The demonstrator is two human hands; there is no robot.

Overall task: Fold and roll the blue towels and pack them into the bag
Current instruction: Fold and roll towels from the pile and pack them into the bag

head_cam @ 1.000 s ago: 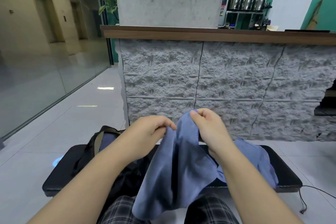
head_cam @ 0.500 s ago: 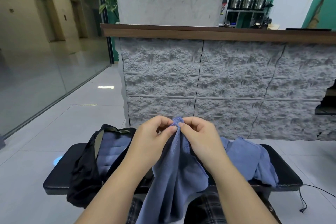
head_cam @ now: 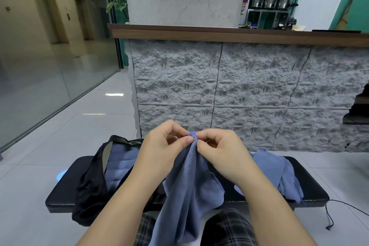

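Hands meet up top: left hand point(head_cam: 165, 146) and right hand point(head_cam: 221, 152) both pinching one towel point(head_cam: 189, 189) corner. Bag point(head_cam: 93, 183) sits open on the bench point(head_cam: 311, 183), more towels point(head_cam: 279, 173) piled right.

Black padded worktop point(head_cam: 311, 177) stands on pale tiled floor point(head_cam: 60, 146). An open black bag point(head_cam: 89, 185) lies on its left end; loose blue towels point(head_cam: 279, 173) are heaped at right.

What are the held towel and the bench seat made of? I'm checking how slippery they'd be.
The blue towel pinched by the left hand and right hand looks like soft terry or microfibre: a fine looped nap shows along its top edge. The bench seat looks like black leather or vinyl padding, smooth with a dull sheen.
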